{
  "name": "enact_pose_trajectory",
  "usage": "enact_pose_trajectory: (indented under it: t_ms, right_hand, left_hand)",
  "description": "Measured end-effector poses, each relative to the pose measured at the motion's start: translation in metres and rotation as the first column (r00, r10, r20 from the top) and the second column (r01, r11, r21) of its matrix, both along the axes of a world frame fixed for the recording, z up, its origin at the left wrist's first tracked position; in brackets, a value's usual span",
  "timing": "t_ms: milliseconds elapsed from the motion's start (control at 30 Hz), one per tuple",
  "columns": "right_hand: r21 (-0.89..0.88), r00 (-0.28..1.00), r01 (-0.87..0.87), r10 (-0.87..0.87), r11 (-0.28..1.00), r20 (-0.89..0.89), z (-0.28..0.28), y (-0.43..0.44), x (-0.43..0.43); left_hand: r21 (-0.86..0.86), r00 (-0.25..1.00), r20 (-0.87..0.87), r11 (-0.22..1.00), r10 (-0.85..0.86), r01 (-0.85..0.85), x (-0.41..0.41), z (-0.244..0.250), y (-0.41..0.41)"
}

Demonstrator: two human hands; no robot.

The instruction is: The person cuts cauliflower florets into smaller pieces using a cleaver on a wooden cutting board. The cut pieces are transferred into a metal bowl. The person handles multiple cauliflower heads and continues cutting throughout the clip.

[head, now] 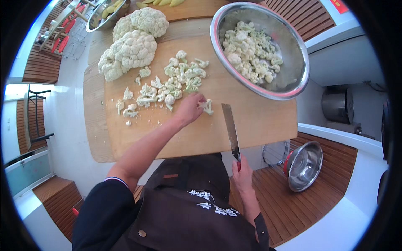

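My left hand is at a small cauliflower floret on the wooden cutting board, its fingertips around the floret's left side. In my right hand is the red handle of a kitchen knife. The blade points away from me over the board's front part, apart from the floret. Loose cut florets lie scattered beyond and left of my left hand. Whole cauliflower heads rest at the far left of the board. A steel bowl at the far right contains many florets.
Another steel bowl with yellowish pieces stands at the far left, near more such pieces on a further board. Low on the right, a steel basin sits over the slatted wooden floor. A metal pot stands farther right.
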State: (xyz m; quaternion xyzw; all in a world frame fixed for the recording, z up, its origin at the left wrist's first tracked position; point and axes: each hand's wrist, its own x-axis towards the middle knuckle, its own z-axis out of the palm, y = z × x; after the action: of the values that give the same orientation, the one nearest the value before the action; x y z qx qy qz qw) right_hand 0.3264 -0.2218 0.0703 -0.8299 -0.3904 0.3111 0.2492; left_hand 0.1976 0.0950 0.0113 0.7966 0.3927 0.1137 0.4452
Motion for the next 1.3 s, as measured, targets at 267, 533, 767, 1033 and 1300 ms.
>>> enact_pose_trajectory:
  t_ms: [267, 533, 767, 1033, 1300]
  right_hand:
    - [0.067, 0.979, -0.2, 0.196, 0.977, 0.065, 0.002, 0.008, 0.002]
    - [-0.039, 0.953, -0.282, 0.285, 0.959, 0.107, -0.005, 0.024, 0.0]
    - [-0.013, 0.991, -0.098, 0.097, 0.995, -0.091, -0.02, 0.028, -0.004]
    - [-0.028, 0.965, 0.096, -0.1, 0.995, -0.242, -0.018, -0.005, -0.002]
    - [-0.041, 0.96, 0.123, -0.129, 0.992, -0.249, -0.035, -0.014, -0.009]
  left_hand:
    - [-0.022, 0.988, 0.118, 0.995, 0.097, -0.095, -0.009, -0.027, -0.023]
    - [0.076, 0.999, 0.007, 0.996, 0.045, -0.046, -0.007, -0.035, -0.022]
    - [0.051, 0.99, 0.02, 0.988, 0.143, -0.144, -0.021, -0.028, -0.033]
    - [0.593, 0.952, 0.023, 0.763, 0.304, -0.258, -0.094, -0.005, 0.014]
    - [0.632, 0.963, 0.034, 0.741, 0.268, -0.229, -0.122, -0.013, 0.003]
